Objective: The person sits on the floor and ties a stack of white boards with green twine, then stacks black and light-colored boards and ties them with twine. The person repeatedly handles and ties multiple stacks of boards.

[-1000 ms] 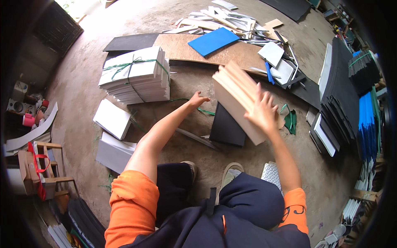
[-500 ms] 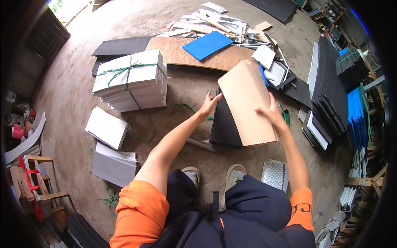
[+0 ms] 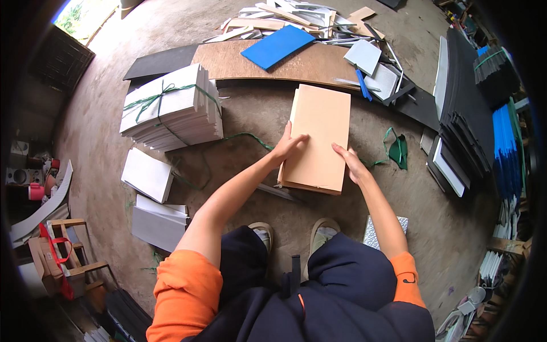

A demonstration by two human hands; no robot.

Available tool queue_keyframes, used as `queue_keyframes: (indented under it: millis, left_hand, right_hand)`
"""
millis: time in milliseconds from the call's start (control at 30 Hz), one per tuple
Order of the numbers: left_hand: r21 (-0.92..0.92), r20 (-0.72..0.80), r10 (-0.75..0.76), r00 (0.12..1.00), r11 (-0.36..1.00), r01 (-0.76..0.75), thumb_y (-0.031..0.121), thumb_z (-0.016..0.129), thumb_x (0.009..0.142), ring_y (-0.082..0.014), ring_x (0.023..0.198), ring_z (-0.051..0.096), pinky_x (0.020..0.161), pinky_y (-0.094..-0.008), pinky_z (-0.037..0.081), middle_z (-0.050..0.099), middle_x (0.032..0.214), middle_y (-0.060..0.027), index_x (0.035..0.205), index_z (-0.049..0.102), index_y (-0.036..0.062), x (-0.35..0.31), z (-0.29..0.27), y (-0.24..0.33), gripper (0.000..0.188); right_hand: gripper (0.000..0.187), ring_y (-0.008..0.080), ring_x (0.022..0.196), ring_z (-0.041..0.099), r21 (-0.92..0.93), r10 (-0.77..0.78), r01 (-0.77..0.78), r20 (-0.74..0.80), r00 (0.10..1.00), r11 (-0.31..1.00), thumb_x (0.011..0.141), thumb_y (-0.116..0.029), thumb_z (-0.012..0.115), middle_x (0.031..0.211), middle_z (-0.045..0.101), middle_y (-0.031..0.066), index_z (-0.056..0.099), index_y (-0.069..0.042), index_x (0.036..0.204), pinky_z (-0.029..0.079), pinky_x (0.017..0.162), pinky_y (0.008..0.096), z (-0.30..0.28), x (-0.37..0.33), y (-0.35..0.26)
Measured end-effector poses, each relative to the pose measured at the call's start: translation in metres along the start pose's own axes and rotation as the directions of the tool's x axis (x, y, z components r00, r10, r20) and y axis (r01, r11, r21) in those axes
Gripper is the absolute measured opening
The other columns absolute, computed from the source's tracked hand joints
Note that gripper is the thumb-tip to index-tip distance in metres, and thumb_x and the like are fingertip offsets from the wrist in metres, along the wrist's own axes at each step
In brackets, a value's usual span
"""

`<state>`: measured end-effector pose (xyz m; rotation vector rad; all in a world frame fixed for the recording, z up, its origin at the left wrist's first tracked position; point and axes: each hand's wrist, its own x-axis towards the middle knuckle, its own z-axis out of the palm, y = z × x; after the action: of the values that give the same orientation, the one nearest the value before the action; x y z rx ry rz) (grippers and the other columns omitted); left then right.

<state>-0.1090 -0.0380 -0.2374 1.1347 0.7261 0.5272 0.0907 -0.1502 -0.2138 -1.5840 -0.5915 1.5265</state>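
Between my hands is a stack of tan rectangular sheets (image 3: pixel 316 122), its long side running away from me. My left hand (image 3: pixel 289 146) is closed on its left edge, thumb lying over the top sheet. At the right edge my right hand (image 3: pixel 352 163) grips it, thumb near the top face and fingers down the side. The lower sheets stick out a little at the near left corner. Whether the stack touches the floor is hidden. Green twine (image 3: pixel 248 135) runs up to its left side, and a dark green scrap (image 3: pixel 398 151) with twine lies to its right.
To the left stand a tied bundle of white sheets (image 3: pixel 162 105) and smaller stacks of white (image 3: pixel 147 174) and grey (image 3: pixel 156 227) sheets. Beyond lie a brown board (image 3: pixel 222 61), a blue sheet (image 3: pixel 277 47) and a scrap pile (image 3: pixel 279 20). Black sheets (image 3: pixel 467 102) lean at right.
The tan stack has moved left and turned straighter, with both hands on it. My left hand has come onto its edge. The black panel beside it is now out of sight.
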Motion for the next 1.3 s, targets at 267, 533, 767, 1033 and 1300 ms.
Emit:
queue_keyframes:
  millis: [267,533,767,1033,1300]
  left_hand:
    - [0.015,-0.11,0.05,0.993,0.999,-0.048,0.029,0.049,0.086,-0.0236,0.134,0.013,0.108,-0.0314,0.013,0.011,0.145,-0.0165,0.139,0.0,-0.0046,0.002,-0.007,-0.039,0.079]
    - [0.032,-0.465,-0.303,0.832,0.933,0.358,0.05,0.025,0.093,-0.0291,0.133,0.016,0.108,-0.0364,0.016,0.017,0.143,-0.0204,0.136,0.023,-0.0004,-0.019,-0.012,-0.053,0.066]
    - [-0.19,-0.375,-0.513,0.772,0.858,0.478,0.058,0.026,0.088,-0.0332,0.127,0.029,0.104,-0.0405,0.024,0.034,0.134,-0.023,0.131,0.036,0.0006,-0.009,-0.009,-0.093,0.072]
    - [0.008,-0.324,-0.376,0.868,0.917,0.4,0.065,0.045,0.079,-0.0286,0.114,0.041,0.097,-0.0362,0.033,0.04,0.121,-0.0222,0.122,0.03,-0.0056,0.001,0.016,-0.064,0.084]
    - [0.191,-0.304,0.01,0.953,0.98,0.051,0.047,0.076,0.064,-0.0308,0.094,0.055,0.083,-0.0388,0.045,0.051,0.098,-0.0214,0.108,0.027,-0.0022,0.001,0.055,0.013,0.082]
  right_hand:
    - [0.07,0.0425,0.131,0.011,-0.908,-0.767,0.332,0.019,0.641,0.255,0.084,-0.034,0.053,0.141,0.016,0.024,0.021,-0.002,0.138,0.012,0.105,0.053,0.057,0.009,-0.03]
    - [0.06,0.0381,0.133,0.014,-0.99,-0.74,0.142,0.097,0.665,-0.001,0.088,-0.035,0.045,0.144,0.022,0.0121,0.025,-0.012,0.139,0.008,0.105,0.0561,0.095,0.016,-0.019]
    - [0.057,0.035,0.132,0.017,-0.981,-0.747,0.194,0.108,0.656,0.028,0.087,-0.033,0.048,0.141,0.027,0.0095,0.031,-0.012,0.137,0.01,0.106,0.0532,0.091,0.013,-0.023]
    - [0.067,0.04,0.124,0.028,-0.93,-0.574,0.079,-0.153,0.805,0.359,0.085,-0.042,0.052,0.132,0.033,0.0266,0.034,0.003,0.131,0.027,0.102,0.0448,0.053,-0.023,-0.055]
    - [0.074,0.0311,0.107,0.053,-0.613,-0.606,0.37,-0.23,0.762,0.698,0.077,-0.034,0.067,0.117,0.051,0.0245,0.032,0.006,0.128,0.042,0.09,0.0372,-0.009,-0.037,-0.057]
